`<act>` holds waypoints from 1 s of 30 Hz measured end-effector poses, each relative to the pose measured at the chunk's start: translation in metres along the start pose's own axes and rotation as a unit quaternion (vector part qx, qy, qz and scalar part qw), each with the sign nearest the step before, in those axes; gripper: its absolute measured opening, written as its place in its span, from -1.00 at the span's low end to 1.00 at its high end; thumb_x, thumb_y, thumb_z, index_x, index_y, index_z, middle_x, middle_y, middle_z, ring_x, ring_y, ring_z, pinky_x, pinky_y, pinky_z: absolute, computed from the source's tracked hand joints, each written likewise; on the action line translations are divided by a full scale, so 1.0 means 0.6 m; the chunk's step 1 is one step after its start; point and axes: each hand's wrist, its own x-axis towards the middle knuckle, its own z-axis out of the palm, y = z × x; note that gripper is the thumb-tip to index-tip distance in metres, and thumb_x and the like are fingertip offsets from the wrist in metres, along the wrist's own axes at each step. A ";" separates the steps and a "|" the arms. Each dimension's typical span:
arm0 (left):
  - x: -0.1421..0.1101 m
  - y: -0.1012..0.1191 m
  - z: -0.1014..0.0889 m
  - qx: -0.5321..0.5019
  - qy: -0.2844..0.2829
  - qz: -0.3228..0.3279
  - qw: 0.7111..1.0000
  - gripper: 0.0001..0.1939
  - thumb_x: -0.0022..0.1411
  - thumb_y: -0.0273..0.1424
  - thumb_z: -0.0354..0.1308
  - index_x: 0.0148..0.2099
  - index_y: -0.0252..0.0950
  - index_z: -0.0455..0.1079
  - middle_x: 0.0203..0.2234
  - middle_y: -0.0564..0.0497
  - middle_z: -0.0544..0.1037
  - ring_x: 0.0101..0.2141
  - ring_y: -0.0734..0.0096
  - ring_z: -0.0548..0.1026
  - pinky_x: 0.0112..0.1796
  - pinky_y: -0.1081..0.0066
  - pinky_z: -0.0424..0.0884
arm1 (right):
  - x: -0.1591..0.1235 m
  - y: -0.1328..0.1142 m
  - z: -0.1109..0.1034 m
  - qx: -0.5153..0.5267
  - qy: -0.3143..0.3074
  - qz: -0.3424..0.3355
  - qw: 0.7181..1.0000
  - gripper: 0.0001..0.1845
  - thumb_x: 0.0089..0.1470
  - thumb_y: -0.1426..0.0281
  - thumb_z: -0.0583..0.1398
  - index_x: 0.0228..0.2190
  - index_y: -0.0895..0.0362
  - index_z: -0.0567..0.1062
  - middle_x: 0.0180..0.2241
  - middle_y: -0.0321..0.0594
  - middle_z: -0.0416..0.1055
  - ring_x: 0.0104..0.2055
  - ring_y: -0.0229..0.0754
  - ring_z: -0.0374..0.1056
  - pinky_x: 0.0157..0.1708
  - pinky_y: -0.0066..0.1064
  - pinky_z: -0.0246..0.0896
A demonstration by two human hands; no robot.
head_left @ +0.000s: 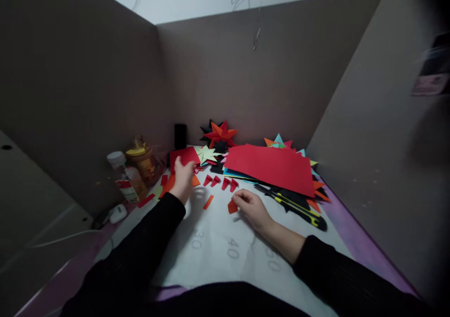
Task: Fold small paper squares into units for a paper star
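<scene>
Orange paper piece is pinched between the right hand's fingers, low above the desk. Left hand reaches forward, thumb and fingers apart, with no visible hold. White sheet with printed numbers covers the desk; grey panels surround it. The piece looks small and angular.

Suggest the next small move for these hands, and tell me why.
Perhaps bring the left hand across to steady the small orange-red paper piece: the right hand alone pinches it, while the left one looks open, with nothing visibly held.
</scene>
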 end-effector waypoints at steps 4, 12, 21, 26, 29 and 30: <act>-0.108 0.004 0.010 0.163 -0.344 0.099 0.919 -0.71 0.06 -0.29 0.19 -0.17 -0.32 0.47 -0.31 -0.06 0.56 -0.38 0.37 0.46 -0.40 0.46 0.33 | 0.009 0.000 -0.008 0.008 0.022 -0.003 1.000 -0.76 -0.01 0.22 0.20 -0.53 0.13 0.43 -0.56 -0.32 0.35 -0.47 -0.23 0.25 -0.40 -0.38 0.15; -0.162 -0.033 -0.001 0.256 -0.382 0.153 0.875 -0.80 0.15 -0.34 0.12 -0.34 -0.32 0.53 -0.43 -0.07 0.60 -0.46 0.37 0.44 -0.41 0.41 0.29 | 0.006 -0.008 -0.002 -0.060 0.030 -0.020 0.998 -0.78 -0.02 0.25 0.19 -0.54 0.14 0.45 -0.52 -0.29 0.38 -0.42 -0.20 0.27 -0.36 -0.39 0.16; -0.169 -0.044 0.000 0.217 -0.321 0.182 0.904 -0.85 0.14 -0.36 0.11 -0.40 -0.28 0.45 -0.50 0.03 0.53 -0.48 0.40 0.41 -0.44 0.46 0.25 | 0.007 -0.007 -0.006 -0.054 0.008 0.004 0.998 -0.81 -0.04 0.27 0.20 -0.52 0.15 0.48 -0.52 -0.28 0.41 -0.43 -0.22 0.29 -0.35 -0.38 0.18; -0.171 -0.045 -0.006 0.216 -0.323 0.221 0.895 -0.85 0.16 -0.33 0.11 -0.27 -0.28 0.44 -0.38 0.01 0.54 -0.47 0.44 0.39 -0.44 0.47 0.25 | 0.004 -0.008 -0.004 -0.149 -0.013 -0.041 0.988 -0.83 -0.03 0.36 0.16 -0.59 0.13 0.44 -0.54 -0.28 0.37 -0.42 -0.21 0.27 -0.37 -0.38 0.14; -0.168 -0.043 -0.007 0.209 -0.342 0.219 0.890 -0.84 0.17 -0.36 0.07 -0.41 -0.29 0.40 -0.52 0.06 0.47 -0.47 0.44 0.37 -0.43 0.48 0.23 | 0.001 -0.013 -0.002 -0.193 -0.032 -0.074 0.978 -0.81 -0.01 0.39 0.14 -0.61 0.12 0.42 -0.53 -0.28 0.35 -0.40 -0.20 0.26 -0.36 -0.37 0.12; -0.167 -0.043 -0.006 0.197 -0.340 0.205 0.897 -0.82 0.17 -0.36 0.07 -0.44 -0.30 0.38 -0.56 0.08 0.45 -0.48 0.45 0.36 -0.44 0.49 0.23 | 0.001 -0.015 -0.002 -0.196 -0.032 -0.079 0.977 -0.81 0.00 0.40 0.14 -0.61 0.11 0.41 -0.52 -0.28 0.35 -0.40 -0.20 0.26 -0.36 -0.38 0.11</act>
